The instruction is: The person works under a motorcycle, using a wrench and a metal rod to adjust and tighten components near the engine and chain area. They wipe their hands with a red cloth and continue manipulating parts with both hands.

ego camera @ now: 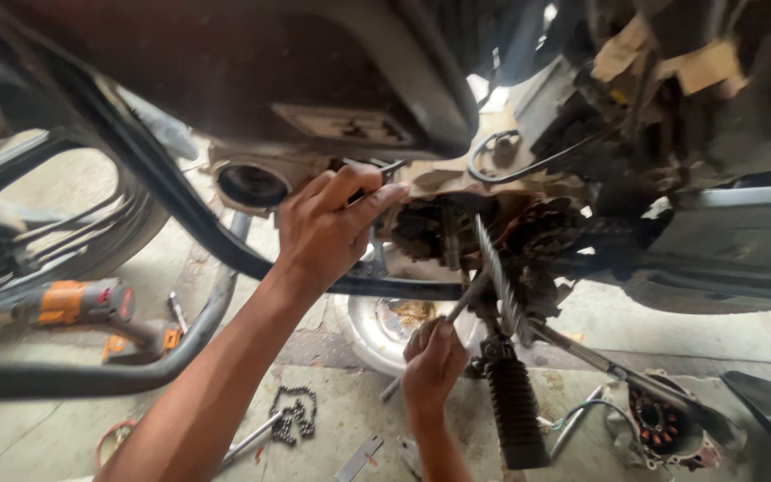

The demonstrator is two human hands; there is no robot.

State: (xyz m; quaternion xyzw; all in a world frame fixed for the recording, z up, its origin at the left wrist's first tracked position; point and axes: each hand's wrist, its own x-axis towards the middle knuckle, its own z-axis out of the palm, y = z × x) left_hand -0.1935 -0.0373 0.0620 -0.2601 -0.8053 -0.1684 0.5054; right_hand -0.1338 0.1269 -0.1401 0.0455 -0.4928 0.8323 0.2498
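Near: right hand (433, 361) low, fingers closed round a thin steel rod tool (457, 308) angled up into the engine. Black ribbed rubber footpeg (515, 411) just beside it. Loose dark drive chain (294, 415) and round stator cover with copper windings (667, 427) lay on the concrete floor (350, 419). Shallow metal drain pan (381, 326) sat beneath.

Farther: left hand (327, 228), fingers curled against the opened, greasy engine side (457, 228). Judged mid-strip: cover and chain off, internals exposed.
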